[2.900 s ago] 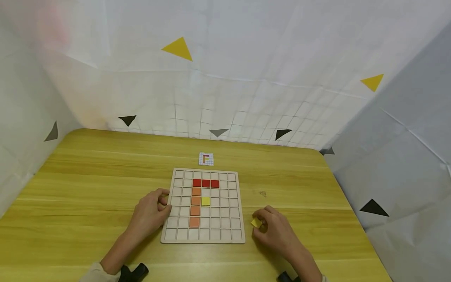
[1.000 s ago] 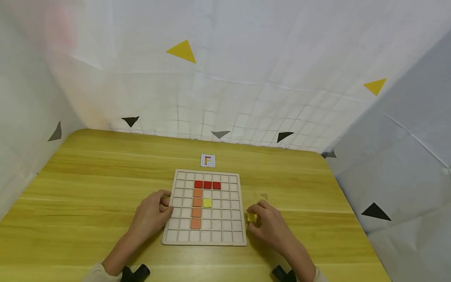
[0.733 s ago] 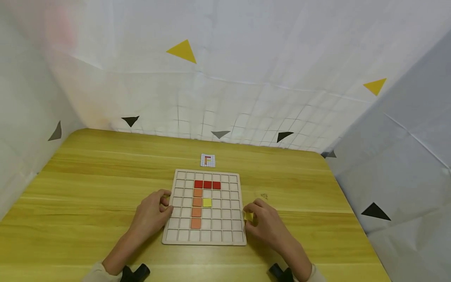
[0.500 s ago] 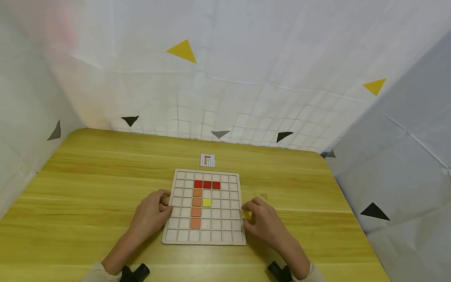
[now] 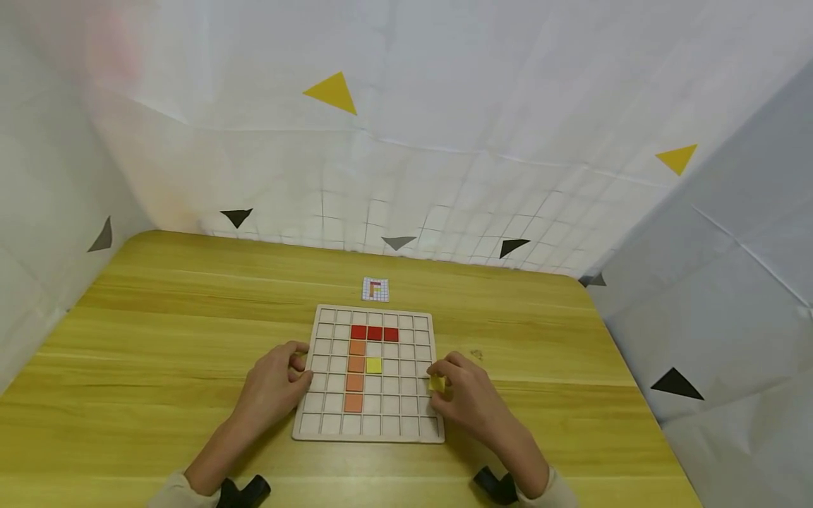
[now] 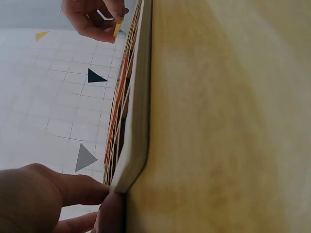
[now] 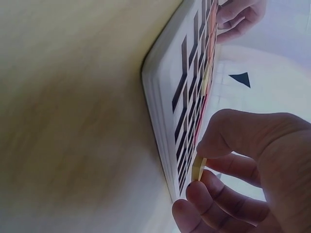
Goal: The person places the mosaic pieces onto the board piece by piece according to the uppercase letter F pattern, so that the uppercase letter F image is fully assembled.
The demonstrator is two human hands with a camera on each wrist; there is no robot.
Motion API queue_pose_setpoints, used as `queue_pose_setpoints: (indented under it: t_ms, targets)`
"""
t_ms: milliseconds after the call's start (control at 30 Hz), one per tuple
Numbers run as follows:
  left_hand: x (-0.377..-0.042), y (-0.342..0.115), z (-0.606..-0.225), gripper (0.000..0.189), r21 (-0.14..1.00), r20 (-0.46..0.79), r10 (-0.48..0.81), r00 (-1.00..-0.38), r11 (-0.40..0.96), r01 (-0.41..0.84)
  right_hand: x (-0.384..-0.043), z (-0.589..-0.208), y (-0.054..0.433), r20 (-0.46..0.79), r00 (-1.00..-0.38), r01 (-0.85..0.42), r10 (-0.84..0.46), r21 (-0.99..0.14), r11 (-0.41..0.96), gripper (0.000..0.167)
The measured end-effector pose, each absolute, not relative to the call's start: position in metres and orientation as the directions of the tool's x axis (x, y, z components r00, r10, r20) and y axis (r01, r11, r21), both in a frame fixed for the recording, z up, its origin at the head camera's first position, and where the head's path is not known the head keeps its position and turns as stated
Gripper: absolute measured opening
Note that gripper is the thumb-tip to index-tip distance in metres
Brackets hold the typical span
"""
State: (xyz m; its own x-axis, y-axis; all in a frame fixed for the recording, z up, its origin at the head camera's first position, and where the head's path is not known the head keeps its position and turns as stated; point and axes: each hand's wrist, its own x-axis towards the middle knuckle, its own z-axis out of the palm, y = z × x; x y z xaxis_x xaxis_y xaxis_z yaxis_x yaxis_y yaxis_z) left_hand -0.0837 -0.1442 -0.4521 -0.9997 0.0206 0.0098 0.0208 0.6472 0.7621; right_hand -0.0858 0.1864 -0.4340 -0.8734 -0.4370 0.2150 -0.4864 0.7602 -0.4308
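Observation:
A pale wooden grid board lies flat on the table. Red tiles form a row in its upper part, with orange tiles in a column below the row's left end. One yellow tile sits right of that column. My left hand holds the board's left edge with bent fingers and thumb. Over the board's right edge, my right hand pinches another yellow tile between thumb and fingers. In the right wrist view this tile is tilted and held above the board surface.
A small printed pattern card lies behind the board. A dark mark shows on the wooden table to the right. White sheets with yellow, black and grey triangles enclose the back and sides.
My right hand has moved left with the pinched yellow tile, from beside the board to over its right edge. The left hand and the tiles on the board have stayed put.

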Motion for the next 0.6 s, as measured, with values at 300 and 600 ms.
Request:
queue_pose_setpoints:
  t_ms: [300, 600]
  targets:
    - [-0.084, -0.144, -0.452, 0.038, 0.758, 0.014, 0.015, -1.000, 0.652, 0.020, -0.091, -0.431, 0.179, 0.223, -0.861, -0.507, -0.457, -0.433, 0.745, 0.028]
    - [-0.083, -0.144, -0.453, 0.037, 0.760, 0.014, 0.021, -1.000, 0.650, 0.024, -0.092, -0.431, 0.175, 0.221, -0.850, -0.524, -0.478, -0.434, 0.733, 0.028]
